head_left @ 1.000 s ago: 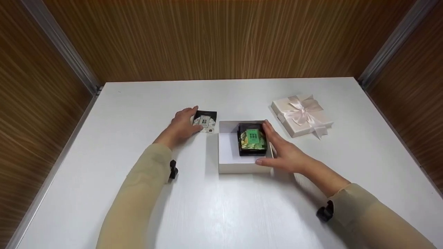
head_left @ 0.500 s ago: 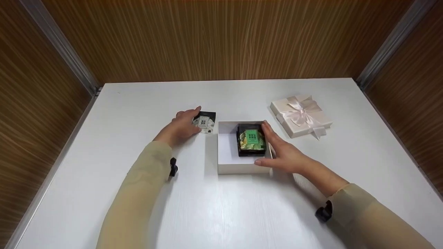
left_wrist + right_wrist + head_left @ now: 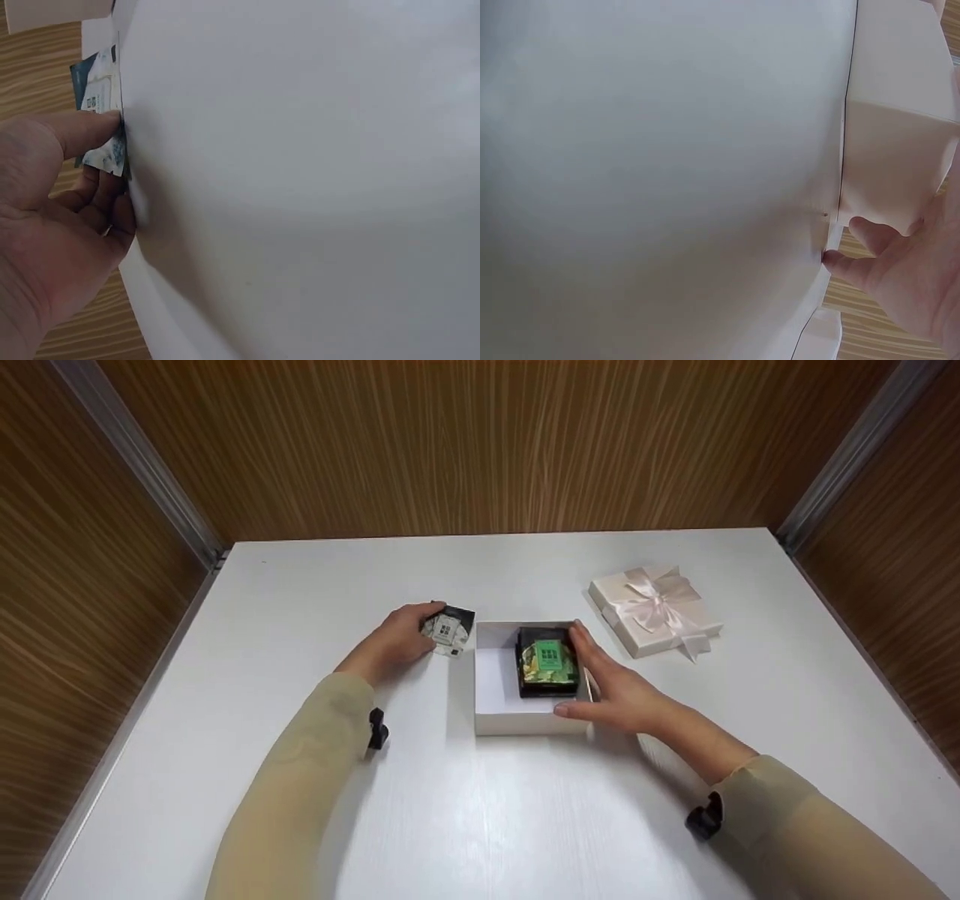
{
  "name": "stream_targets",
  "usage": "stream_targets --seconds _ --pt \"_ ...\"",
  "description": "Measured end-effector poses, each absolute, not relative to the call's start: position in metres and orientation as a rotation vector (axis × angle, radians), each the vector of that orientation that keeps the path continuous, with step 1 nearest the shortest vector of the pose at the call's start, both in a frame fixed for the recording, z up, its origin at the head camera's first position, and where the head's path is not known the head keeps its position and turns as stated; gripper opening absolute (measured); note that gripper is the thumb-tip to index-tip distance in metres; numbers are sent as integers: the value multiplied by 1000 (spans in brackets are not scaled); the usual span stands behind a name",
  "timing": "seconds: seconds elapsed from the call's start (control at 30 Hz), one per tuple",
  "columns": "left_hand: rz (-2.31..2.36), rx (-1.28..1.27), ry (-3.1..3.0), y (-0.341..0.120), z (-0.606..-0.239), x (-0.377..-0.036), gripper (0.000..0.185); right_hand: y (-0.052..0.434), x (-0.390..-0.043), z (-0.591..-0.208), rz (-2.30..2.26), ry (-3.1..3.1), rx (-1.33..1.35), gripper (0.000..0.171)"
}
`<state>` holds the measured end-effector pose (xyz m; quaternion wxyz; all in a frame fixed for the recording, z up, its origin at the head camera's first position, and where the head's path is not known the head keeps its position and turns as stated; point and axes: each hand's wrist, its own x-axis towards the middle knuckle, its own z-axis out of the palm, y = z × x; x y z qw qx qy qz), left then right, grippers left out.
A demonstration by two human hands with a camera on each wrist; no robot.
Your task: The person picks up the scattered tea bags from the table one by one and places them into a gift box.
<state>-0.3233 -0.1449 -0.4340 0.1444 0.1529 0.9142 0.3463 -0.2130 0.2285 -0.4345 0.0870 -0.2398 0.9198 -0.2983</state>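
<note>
An open white box (image 3: 496,718) sits mid-table with a black packet with a green label (image 3: 548,661) lying in its right half. My right hand (image 3: 594,676) rests against the box's right wall, fingers straight and thumb at the front right corner. The right wrist view shows that box (image 3: 900,142) and those fingertips (image 3: 870,238) touching it. Just left of the box, my left hand (image 3: 429,625) pinches a small black-and-white packet (image 3: 450,631) and holds it tilted off the table. In the left wrist view, thumb and fingers grip the packet (image 3: 101,112).
A white box lid with a pale pink ribbon bow (image 3: 654,610) lies at the back right of the white table (image 3: 480,825). Wood-grain walls enclose the table at the back and on both sides.
My left hand has closed on the small packet and tipped it up off the table, slightly toward the box. The right hand and the box stayed put.
</note>
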Motion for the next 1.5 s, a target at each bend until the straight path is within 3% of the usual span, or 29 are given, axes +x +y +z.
stream_targets --seconds 0.57,0.77,1.07,1.5 --pt "1030 365 2672 -155 -403 -293 32 232 -216 -438 -894 2738 -710 120" --pt "1189 322 2695 -155 -386 -279 32 231 -216 -439 -898 2733 -709 121" --pt "1379 468 2746 -137 -364 -258 34 230 -216 -438 -898 2742 -726 120" --pt "1354 705 2650 -85 -369 -244 38 228 -215 -435 -899 2734 -702 120"
